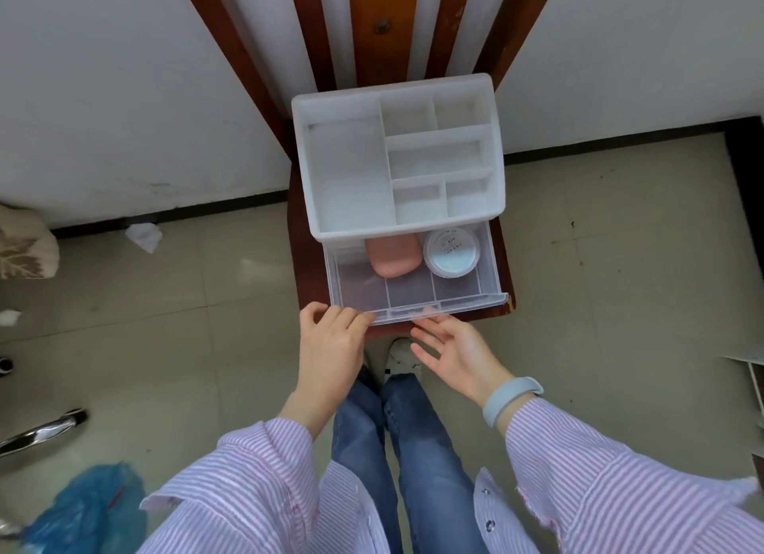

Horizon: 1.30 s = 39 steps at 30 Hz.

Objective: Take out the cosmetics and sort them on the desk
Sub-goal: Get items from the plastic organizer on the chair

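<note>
Striped shirt sleeves [256, 483] are filling the lower frame, with blue jeans [413, 450] and one white shoe [403, 357] showing between them. Left hand [330, 347] is reaching to the front edge of the clear drawer [413, 289], its fingers [351, 316] curling against the drawer's left front corner; whether they are actually gripping the lip cannot be told. Right hand [454, 351] is hovering just below the drawer front, palm up, fingers [430, 330] spread apart and holding nothing. A pale blue wristband [510, 400] is sitting on the right wrist.

The drawer is standing pulled out from beneath the white organizer [343, 173], which is resting on a dark wooden chair [302, 260]. Inside the drawer, a pink case [392, 256] is lying toward the organizer, and a round white jar [451, 251] is lying just right of the case, the two nearly touching. The organizer's overhanging edge is covering the rear part of both items.

Left of the organizer, crumpled tissue [144, 235] is lying on the tiled floor [206, 305] near the wall. A blue plastic bag [87, 508] and a chrome bar [41, 429] are lying well left of the organizer, nearer the person.
</note>
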Each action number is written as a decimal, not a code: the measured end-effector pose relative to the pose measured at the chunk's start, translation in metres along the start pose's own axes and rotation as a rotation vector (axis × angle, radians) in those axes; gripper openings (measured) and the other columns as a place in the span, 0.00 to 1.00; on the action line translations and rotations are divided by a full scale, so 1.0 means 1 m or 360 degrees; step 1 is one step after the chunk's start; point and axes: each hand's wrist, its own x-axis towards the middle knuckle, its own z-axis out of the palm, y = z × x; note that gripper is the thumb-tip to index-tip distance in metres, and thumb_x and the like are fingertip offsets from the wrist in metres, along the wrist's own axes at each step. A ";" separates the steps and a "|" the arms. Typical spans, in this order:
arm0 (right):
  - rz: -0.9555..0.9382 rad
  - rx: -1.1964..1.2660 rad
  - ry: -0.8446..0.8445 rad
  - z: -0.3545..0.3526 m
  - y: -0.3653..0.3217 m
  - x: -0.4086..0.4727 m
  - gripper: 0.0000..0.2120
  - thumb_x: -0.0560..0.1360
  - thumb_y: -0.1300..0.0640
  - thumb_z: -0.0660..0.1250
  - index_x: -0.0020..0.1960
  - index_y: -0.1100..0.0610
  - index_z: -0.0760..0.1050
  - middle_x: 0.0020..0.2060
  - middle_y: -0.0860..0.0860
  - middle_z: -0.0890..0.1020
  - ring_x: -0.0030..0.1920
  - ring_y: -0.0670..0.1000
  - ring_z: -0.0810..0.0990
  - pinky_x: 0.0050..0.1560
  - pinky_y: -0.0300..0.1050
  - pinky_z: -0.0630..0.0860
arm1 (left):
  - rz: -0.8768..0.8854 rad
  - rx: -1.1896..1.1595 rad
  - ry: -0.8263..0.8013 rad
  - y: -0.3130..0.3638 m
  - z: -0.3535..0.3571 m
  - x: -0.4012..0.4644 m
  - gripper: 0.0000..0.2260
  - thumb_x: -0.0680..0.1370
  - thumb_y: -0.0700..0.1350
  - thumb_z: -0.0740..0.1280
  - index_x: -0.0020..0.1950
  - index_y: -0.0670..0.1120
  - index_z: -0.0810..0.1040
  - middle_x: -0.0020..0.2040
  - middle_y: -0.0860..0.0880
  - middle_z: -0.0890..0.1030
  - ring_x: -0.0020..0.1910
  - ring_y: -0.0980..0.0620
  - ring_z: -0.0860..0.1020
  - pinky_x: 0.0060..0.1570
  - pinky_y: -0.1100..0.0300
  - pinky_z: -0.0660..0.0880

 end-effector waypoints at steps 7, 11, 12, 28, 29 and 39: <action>-0.0352 -0.1316 0.0277 -0.031 -0.016 -0.017 0.12 0.77 0.64 0.54 0.43 0.53 0.74 0.42 0.51 0.81 0.39 0.47 0.78 0.40 0.37 0.74 | 0.0013 -0.0018 -0.0025 0.004 0.000 -0.009 0.16 0.61 0.28 0.75 0.43 0.45 0.83 0.34 0.51 0.81 0.31 0.48 0.77 0.47 0.54 0.63; -0.0937 -0.1584 0.0385 -0.036 -0.026 -0.026 0.14 0.76 0.65 0.57 0.37 0.51 0.74 0.32 0.47 0.79 0.34 0.47 0.75 0.38 0.38 0.72 | -0.0034 -0.0027 -0.0062 0.007 0.005 -0.010 0.15 0.61 0.28 0.75 0.42 0.44 0.84 0.34 0.51 0.81 0.31 0.48 0.77 0.46 0.54 0.62; -0.1102 -0.1677 0.0376 -0.032 -0.031 -0.026 0.13 0.75 0.65 0.58 0.39 0.51 0.74 0.34 0.47 0.80 0.35 0.47 0.76 0.39 0.36 0.72 | -0.0030 -0.0023 -0.0061 0.007 0.006 -0.010 0.15 0.61 0.29 0.75 0.42 0.44 0.84 0.34 0.50 0.82 0.31 0.48 0.77 0.46 0.54 0.62; -0.1182 -0.3224 0.0412 0.016 -0.044 0.014 0.32 0.73 0.55 0.66 0.72 0.56 0.55 0.68 0.59 0.59 0.66 0.61 0.59 0.59 0.58 0.66 | 0.0015 -0.0001 0.0028 0.004 0.011 -0.011 0.12 0.63 0.30 0.74 0.42 0.44 0.84 0.34 0.49 0.82 0.31 0.47 0.77 0.45 0.54 0.63; -0.1125 -0.3193 0.0374 0.016 -0.046 0.016 0.33 0.73 0.54 0.67 0.73 0.56 0.54 0.68 0.59 0.59 0.66 0.62 0.59 0.59 0.59 0.66 | 0.0017 -0.0004 0.0046 0.004 0.011 -0.011 0.12 0.64 0.30 0.73 0.42 0.44 0.84 0.34 0.49 0.82 0.31 0.47 0.77 0.45 0.54 0.63; -0.1070 -0.2928 0.0168 0.023 -0.059 0.018 0.28 0.73 0.51 0.67 0.67 0.61 0.62 0.61 0.58 0.65 0.60 0.58 0.67 0.59 0.49 0.66 | 0.0039 0.0009 0.0092 0.001 0.014 -0.012 0.10 0.64 0.30 0.73 0.40 0.44 0.83 0.33 0.50 0.81 0.32 0.47 0.77 0.45 0.53 0.65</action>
